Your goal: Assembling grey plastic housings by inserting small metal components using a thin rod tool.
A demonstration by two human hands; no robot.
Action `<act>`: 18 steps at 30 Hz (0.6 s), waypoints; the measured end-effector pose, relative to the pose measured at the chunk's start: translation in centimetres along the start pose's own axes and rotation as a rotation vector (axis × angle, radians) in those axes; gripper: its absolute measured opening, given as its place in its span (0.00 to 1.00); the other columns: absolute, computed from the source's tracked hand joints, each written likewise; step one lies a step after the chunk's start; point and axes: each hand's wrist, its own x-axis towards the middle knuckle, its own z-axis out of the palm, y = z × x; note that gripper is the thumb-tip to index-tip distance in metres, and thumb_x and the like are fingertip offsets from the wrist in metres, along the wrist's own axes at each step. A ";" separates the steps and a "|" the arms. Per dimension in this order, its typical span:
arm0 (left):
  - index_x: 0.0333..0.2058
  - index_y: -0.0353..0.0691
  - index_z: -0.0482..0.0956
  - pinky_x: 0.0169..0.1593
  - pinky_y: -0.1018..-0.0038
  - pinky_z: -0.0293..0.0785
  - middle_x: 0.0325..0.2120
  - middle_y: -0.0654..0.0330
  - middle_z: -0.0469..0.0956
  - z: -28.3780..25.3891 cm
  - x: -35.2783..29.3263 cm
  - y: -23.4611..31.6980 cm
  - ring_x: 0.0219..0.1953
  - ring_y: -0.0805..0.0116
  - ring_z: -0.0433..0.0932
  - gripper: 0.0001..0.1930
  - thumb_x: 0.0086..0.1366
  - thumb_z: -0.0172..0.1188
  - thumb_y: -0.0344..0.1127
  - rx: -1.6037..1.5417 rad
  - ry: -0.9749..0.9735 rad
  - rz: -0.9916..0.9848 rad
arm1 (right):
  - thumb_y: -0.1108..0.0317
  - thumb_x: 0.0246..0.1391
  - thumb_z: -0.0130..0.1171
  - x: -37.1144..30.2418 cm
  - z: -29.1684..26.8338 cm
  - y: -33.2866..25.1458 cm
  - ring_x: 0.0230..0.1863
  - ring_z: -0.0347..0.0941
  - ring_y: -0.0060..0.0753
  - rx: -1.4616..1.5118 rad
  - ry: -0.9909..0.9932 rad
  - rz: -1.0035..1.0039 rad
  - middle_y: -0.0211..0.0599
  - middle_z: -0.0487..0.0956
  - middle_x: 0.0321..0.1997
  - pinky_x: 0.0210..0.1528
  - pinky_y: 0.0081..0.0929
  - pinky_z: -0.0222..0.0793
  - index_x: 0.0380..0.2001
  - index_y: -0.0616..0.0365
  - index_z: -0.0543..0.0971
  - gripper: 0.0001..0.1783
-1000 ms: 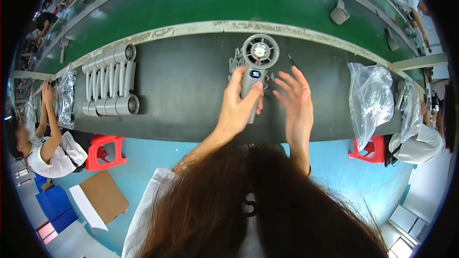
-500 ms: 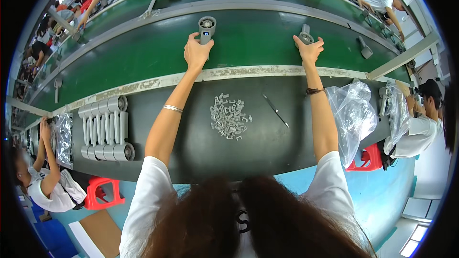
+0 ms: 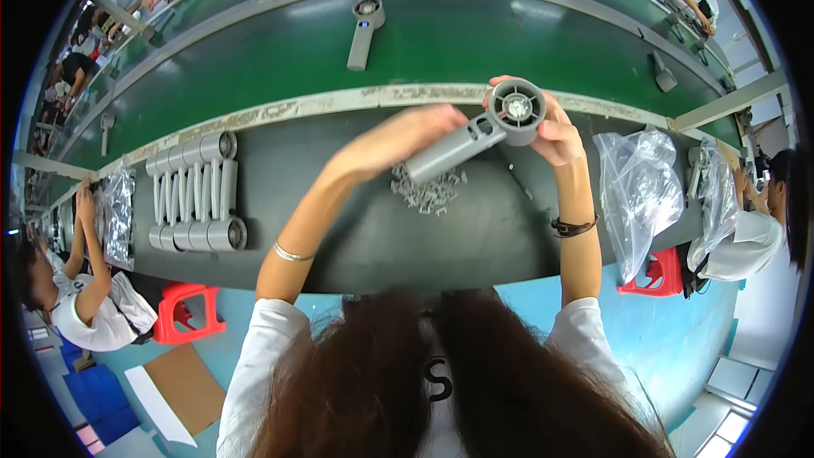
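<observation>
A grey handheld fan is held over the dark worktop by my right hand, whose fingers wrap round its round head from the far and right sides. The fan's handle slants down to the left. Close behind that handle is my left hand, smeared by motion, so its fingers are unclear. Under the handle lies a pile of small clear plastic pieces, partly hidden. A thin dark pointed tool rests to the right of the pile. On the green belt lies another grey handheld fan with a lit display.
Several grey fans stand in a row at the left. Clear plastic bags lie at the right. A pale ledge borders the green conveyor belt. Co-workers sit on both sides, near red stools.
My right hand has brought a fan from the belt toward me. My left hand has let go of the other fan, left on the belt, and moved right toward the held one.
</observation>
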 end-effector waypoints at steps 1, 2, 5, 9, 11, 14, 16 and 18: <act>0.46 0.34 0.70 0.46 0.71 0.70 0.38 0.58 0.75 2.1 -1.8 0.3 0.41 0.69 0.74 0.20 0.65 0.53 0.46 -0.136 -0.120 -0.029 | 0.42 0.33 0.65 -0.2 1.1 0.1 0.52 0.69 0.37 0.006 -0.051 0.007 0.49 0.72 0.51 0.55 0.28 0.62 0.57 0.70 0.63 0.53; 0.47 0.35 0.69 0.43 0.73 0.73 0.36 0.57 0.75 3.8 -3.5 0.4 0.38 0.71 0.75 0.20 0.65 0.53 0.45 -0.276 -0.237 -0.053 | 0.41 0.33 0.65 -0.2 2.4 0.1 0.52 0.69 0.38 0.013 -0.105 0.015 0.51 0.71 0.51 0.55 0.29 0.62 0.57 0.70 0.62 0.53; 0.48 0.34 0.64 0.23 0.80 0.70 0.27 0.58 0.74 7.2 -6.4 0.1 0.20 0.75 0.73 0.18 0.63 0.55 0.36 -0.344 -0.046 -0.007 | 0.49 0.46 0.58 -1.1 7.6 -1.9 0.54 0.66 0.36 -0.215 0.247 -0.262 0.50 0.70 0.53 0.52 0.30 0.64 0.55 0.67 0.66 0.39; 0.48 0.34 0.64 0.19 0.81 0.64 0.24 0.61 0.71 9.8 -7.8 -0.4 0.15 0.78 0.68 0.18 0.62 0.56 0.32 -0.352 0.232 0.035 | 0.63 0.50 0.55 -5.2 15.1 -7.9 0.47 0.70 0.36 -0.950 0.463 -0.478 0.47 0.71 0.49 0.47 0.37 0.67 0.42 0.62 0.75 0.18; 0.49 0.34 0.63 0.19 0.80 0.61 0.23 0.61 0.71 10.3 -8.7 -1.6 0.15 0.78 0.68 0.18 0.62 0.55 0.31 -0.405 0.350 0.106 | 0.71 0.43 0.59 -5.9 20.3 -8.5 0.29 0.71 0.30 -0.966 0.025 -0.790 0.35 0.77 0.32 0.27 0.30 0.60 0.29 0.50 0.79 0.07; 0.49 0.33 0.63 0.19 0.80 0.62 0.24 0.61 0.70 11.1 -10.5 -0.9 0.15 0.78 0.68 0.18 0.62 0.54 0.30 -0.394 0.405 0.143 | 0.76 0.30 0.66 -8.0 26.8 -10.9 0.26 0.67 0.26 -0.606 0.177 -0.444 0.23 0.76 0.26 0.25 0.25 0.55 0.23 0.45 0.79 0.13; 0.50 0.33 0.63 0.19 0.79 0.62 0.24 0.60 0.70 11.9 -9.2 -0.4 0.15 0.77 0.68 0.19 0.61 0.54 0.30 -0.461 0.374 0.147 | 0.72 0.39 0.58 -5.4 29.2 -9.0 0.21 0.67 0.25 -0.442 0.465 -0.883 0.23 0.76 0.24 0.21 0.22 0.56 0.21 0.47 0.76 0.05; 0.50 0.33 0.63 0.19 0.79 0.63 0.24 0.60 0.71 11.8 -9.5 -0.8 0.15 0.77 0.68 0.18 0.62 0.54 0.29 -0.430 0.404 0.141 | 0.69 0.45 0.51 -3.2 26.4 -9.7 0.15 0.67 0.23 -0.151 0.229 -1.334 0.21 0.74 0.18 0.15 0.19 0.54 0.16 0.49 0.72 0.07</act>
